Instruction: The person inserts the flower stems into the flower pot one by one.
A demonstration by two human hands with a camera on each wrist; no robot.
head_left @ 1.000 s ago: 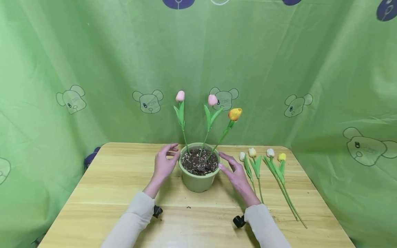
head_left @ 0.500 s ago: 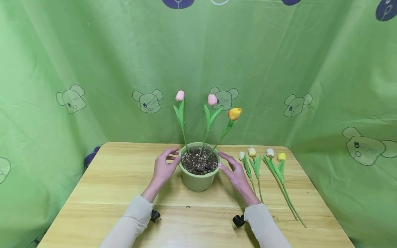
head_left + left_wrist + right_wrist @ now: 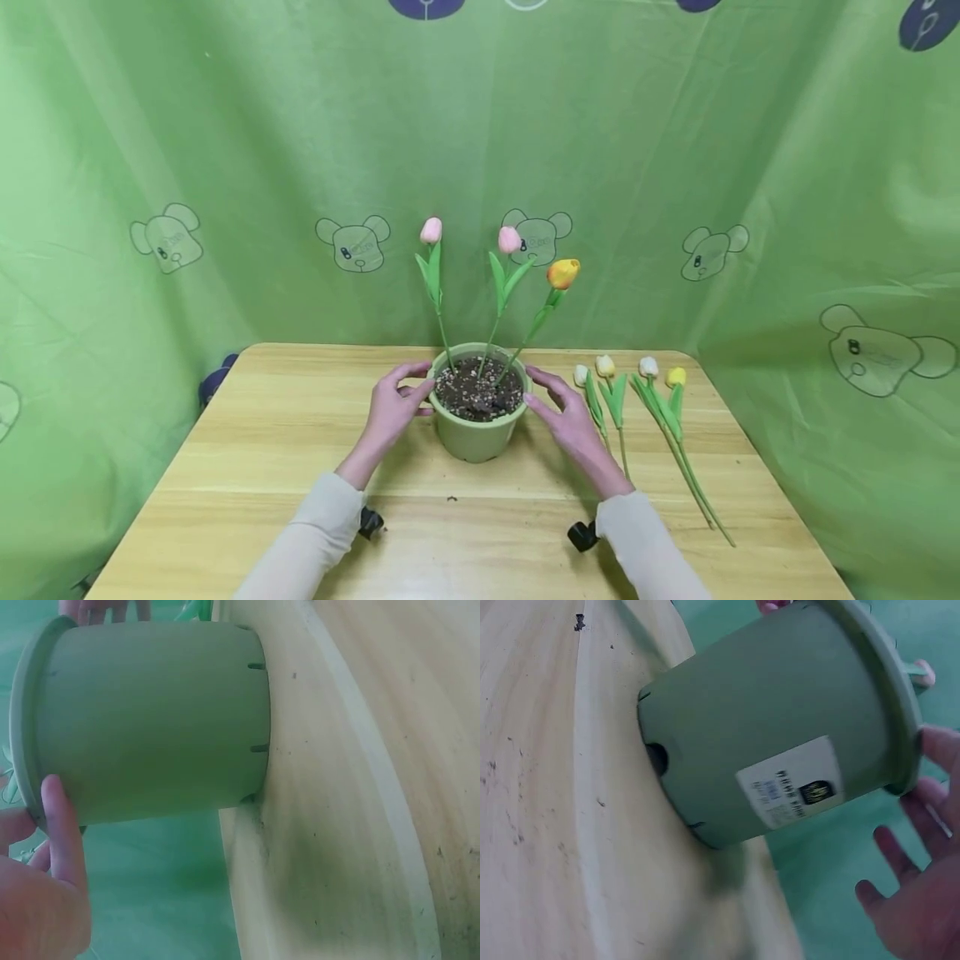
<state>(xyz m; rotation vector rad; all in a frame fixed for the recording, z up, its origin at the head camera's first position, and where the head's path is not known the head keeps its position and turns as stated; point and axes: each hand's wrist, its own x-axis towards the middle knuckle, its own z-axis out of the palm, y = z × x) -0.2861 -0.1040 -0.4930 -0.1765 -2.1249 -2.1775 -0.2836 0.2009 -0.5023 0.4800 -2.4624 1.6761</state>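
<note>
In the head view a green flowerpot (image 3: 477, 442) full of dark, speckled soil stands near the table's back. Two pink tulips (image 3: 509, 240) and an orange-yellow tulip (image 3: 563, 273) rise from it; the orange-yellow one leans right. My left hand (image 3: 392, 408) holds the pot's left rim, and in the left wrist view one finger (image 3: 61, 825) lies along the wall just below that rim. Opposite it, my right hand (image 3: 567, 414) holds the right rim with thumb and fingertips. Its lower fingers (image 3: 894, 855) spread off the pot in the right wrist view.
Several loose tulips, white (image 3: 648, 367) and yellow (image 3: 676, 377), lie on the wooden table (image 3: 247, 450) right of my right hand. A green curtain (image 3: 480, 108) with printed mouse-like faces surrounds the table. Small dark crumbs (image 3: 452, 498) lie in front of the pot.
My left hand's fingers have closed in from just beside the pot onto its rim. The right hand stays at the opposite rim. Head view shifts slightly; pot and tulips keep their places.
</note>
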